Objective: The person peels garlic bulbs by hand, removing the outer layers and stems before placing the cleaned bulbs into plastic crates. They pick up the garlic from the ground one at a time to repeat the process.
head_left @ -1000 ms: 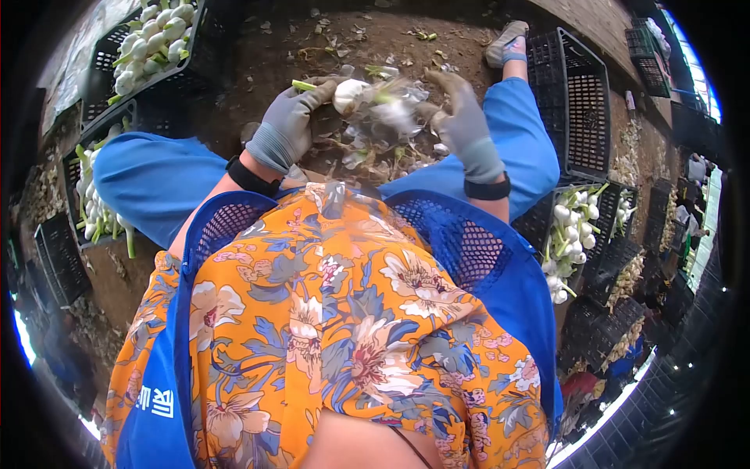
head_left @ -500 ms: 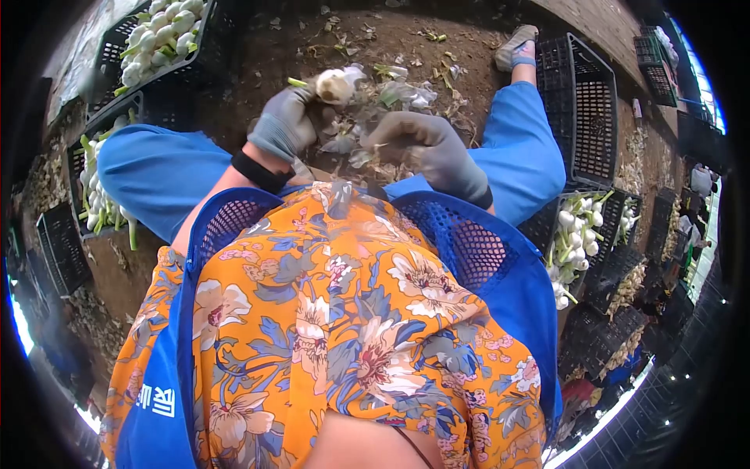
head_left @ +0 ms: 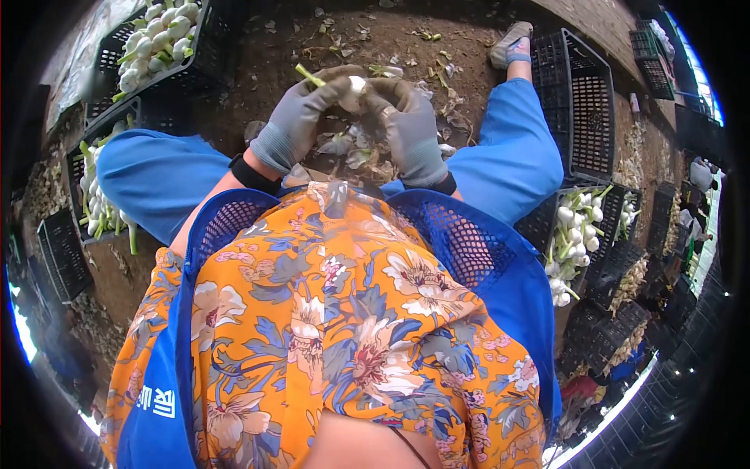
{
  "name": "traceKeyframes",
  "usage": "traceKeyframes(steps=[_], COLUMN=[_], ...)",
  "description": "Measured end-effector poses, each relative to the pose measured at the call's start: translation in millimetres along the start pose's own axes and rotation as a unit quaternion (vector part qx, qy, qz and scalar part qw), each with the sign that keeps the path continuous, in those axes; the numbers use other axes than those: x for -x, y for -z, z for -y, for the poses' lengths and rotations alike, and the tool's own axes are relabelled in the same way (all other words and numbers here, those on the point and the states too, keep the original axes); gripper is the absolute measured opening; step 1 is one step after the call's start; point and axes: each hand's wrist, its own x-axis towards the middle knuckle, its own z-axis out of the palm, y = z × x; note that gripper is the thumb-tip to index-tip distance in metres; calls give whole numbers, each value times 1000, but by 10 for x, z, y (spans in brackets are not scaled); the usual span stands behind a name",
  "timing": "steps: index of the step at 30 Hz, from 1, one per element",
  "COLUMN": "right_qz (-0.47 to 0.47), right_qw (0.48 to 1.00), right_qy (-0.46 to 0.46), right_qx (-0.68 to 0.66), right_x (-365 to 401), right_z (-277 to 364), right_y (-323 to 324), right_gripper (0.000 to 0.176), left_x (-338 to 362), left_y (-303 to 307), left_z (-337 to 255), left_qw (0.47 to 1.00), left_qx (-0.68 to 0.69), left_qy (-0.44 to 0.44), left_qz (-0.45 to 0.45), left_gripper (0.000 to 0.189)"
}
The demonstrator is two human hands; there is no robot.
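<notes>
The left hand [head_left: 301,117] and right hand [head_left: 406,125] meet ahead of the body, between the knees, with a bulb [head_left: 355,84] gripped between them and touching both. Just under the hands, at six o'clock, peelings [head_left: 351,152] lie on the ground. Taken from the hands, the far-left crate [head_left: 199,55] sits at ten o'clock and the near-left crate [head_left: 74,168] at eight, beside the left knee. A shoe [head_left: 512,43] lies at two. The right crate [head_left: 586,102] stands at three, beyond the right leg, and the near-right crate [head_left: 605,207] at four, probably touching it.
</notes>
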Motion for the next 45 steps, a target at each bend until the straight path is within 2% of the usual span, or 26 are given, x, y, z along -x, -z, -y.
traceKeyframes(steps=[3, 5, 7, 10, 15, 18, 20, 21, 22, 23, 24, 26, 27, 28, 29, 31, 32, 33, 34, 35, 37, 38, 39, 41, 43, 45], right_qz=[11, 10, 22, 20, 21, 102, 110, 113, 79, 39, 37, -45, -84, -78, -79, -90, -91, -51, -8, -5, 20, -11, -15, -57, -57, -65], right_qw=[989, 974, 883, 852, 814, 799, 929, 929, 987, 992, 992, 957, 927, 866, 866, 966, 966, 997, 980, 979, 998, 977, 977, 908, 916, 897], right_qy=[-79, -122, -117, -120, -134, -95, -52, -53, 19, 90, 88, 198, 251, 367, 367, 151, 150, 50, -51, -51, 34, 160, 158, 303, 309, 329], right_qx=[-122, -193, -455, -510, -565, -585, -349, -348, -139, 78, 80, 206, 266, 331, 330, 192, 192, -1, -195, -195, 47, 139, 140, 282, 249, 287], right_x=[44, 45, -15, 32, 15, 14, 107, 122, 136, 151, 156, 112, 68, 3, 6, 46, 65, 78, 82, 79, 125, 112, 104, 92, 91, 59], right_z=[-15, -65, -133, -106, -102, -70, 246, 258, 264, 262, 232, 98, 51, 53, 43, 33, 60, 107, 156, 205, 275, 170, 127, 107, 82, 41], right_y=[55, 105, 129, 163, 180, 166, 99, 82, 61, 50, 50, 53, 63, 74, 59, 19, 47, 90, 104, 74, 23, -18, -6, 10, 33, 71], right_gripper=[25, 23, 19, 20, 22, 24, 24, 24, 24, 25, 25, 21, 19, 14, 14, 12, 12, 13, 13, 13, 15, 16, 16, 21, 24, 13], left_x=[48, 2, -62, -98, -121, -131, -111, -91, -63, -32, -6, 28, 38, 42, 43, 50, 55, 62, 59, 44, 48, 42, 32, 49, 77, 100], left_y=[-21, 26, 103, 133, 141, 234, 246, 244, 210, 137, 73, 12, -4, -15, -24, -37, -35, -31, -21, 11, 52, 52, 35, -13, -58, -88], left_z=[-63, 17, 100, 135, 111, 189, 146, 117, 89, 70, 59, 40, 36, 46, 60, 74, 69, 68, 81, 88, 93, 96, 105, 61, 27, 1], left_qw=[996, 999, 995, 996, 985, 971, 976, 980, 980, 984, 987, 991, 993, 993, 995, 996, 995, 993, 993, 992, 990, 994, 997, 999, 1000, 999], left_qx=[-79, -1, 78, 79, 130, 192, 179, 165, 166, 154, 142, 93, 42, 42, 39, 36, 61, 87, 86, 109, 133, 102, 70, 42, 13, -18], left_qy=[4, 11, 17, 23, 30, 41, 54, 68, 68, 58, 50, 73, 92, 93, 69, 47, 40, 33, 33, 34, 35, 38, 41, 25, 7, 27], left_qz=[48, 53, 56, 28, 111, 136, 111, 88, 87, 70, 56, 57, 56, 56, 58, 61, 69, 76, 76, 61, 43, 30, 18, 17, 12, 1], left_gripper=[37, 37, 37, 38, 38, 37, 36, 36, 36, 36, 36, 36, 36, 36, 36, 37, 37, 36, 36, 36, 36, 37, 37, 38, 38, 39])
